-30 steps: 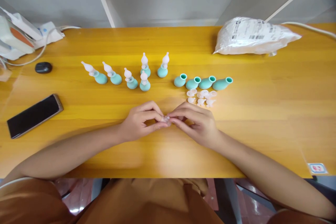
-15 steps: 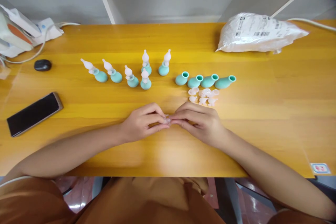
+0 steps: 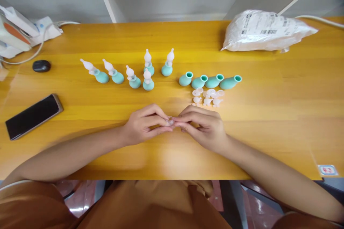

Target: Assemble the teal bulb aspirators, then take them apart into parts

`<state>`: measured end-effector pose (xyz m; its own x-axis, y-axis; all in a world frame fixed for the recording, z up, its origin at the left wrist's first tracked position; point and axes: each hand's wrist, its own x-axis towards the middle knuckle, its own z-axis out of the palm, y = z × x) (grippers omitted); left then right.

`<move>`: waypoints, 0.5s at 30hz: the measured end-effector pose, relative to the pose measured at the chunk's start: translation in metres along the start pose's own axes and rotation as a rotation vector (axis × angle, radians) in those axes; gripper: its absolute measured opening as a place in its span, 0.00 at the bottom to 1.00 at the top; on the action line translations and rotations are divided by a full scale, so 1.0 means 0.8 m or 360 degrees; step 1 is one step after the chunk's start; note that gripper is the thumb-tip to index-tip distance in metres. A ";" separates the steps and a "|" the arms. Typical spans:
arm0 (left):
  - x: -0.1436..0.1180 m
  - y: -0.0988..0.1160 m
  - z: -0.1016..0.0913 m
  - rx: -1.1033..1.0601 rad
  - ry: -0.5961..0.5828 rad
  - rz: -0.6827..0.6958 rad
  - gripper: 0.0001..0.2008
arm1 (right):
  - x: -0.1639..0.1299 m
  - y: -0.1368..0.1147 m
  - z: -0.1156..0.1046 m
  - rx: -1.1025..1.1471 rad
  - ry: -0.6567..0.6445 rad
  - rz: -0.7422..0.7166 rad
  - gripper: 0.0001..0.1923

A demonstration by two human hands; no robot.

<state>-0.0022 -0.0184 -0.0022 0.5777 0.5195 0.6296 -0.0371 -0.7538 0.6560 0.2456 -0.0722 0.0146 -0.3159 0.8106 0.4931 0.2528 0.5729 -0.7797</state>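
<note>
Between my two hands, over the near middle of the table, is a small translucent plastic piece point(image 3: 169, 123), mostly covered by fingers. My left hand point(image 3: 145, 124) pinches it from the left, and my right hand point(image 3: 202, 125) grips its right end with thumb and fingertips. Just beyond my right hand lie several clear nozzle parts point(image 3: 207, 101) in a cluster. Behind them several open-necked teal bulbs point(image 3: 214, 81) stand in a row. To the left stand several teal bulbs with pale tips fitted, one of them an assembled bulb aspirator point(image 3: 167, 68).
A white plastic parcel point(image 3: 264, 32) lies at the back right. On the left are a phone point(image 3: 33, 116), a black mouse point(image 3: 41, 66) and a white power strip point(image 3: 48, 30) with cables. A small sticker point(image 3: 328, 170) is at the near right corner.
Both hands stay together on the small plastic piece, with only slight finger movement. The whole view has shifted a little; the bulbs and other objects have kept their places.
</note>
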 end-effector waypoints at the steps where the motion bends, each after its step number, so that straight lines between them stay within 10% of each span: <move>1: 0.000 0.000 0.000 0.0002 0.0004 0.0002 0.08 | -0.001 -0.001 0.002 -0.0009 0.0018 -0.0017 0.09; 15: 0.002 -0.001 0.000 -0.0015 0.0046 0.0015 0.09 | -0.003 -0.001 0.004 -0.0290 0.0056 -0.0196 0.13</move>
<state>-0.0010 -0.0173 -0.0016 0.5535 0.5240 0.6474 -0.0499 -0.7551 0.6537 0.2436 -0.0749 0.0126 -0.3233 0.7350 0.5961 0.3766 0.6778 -0.6315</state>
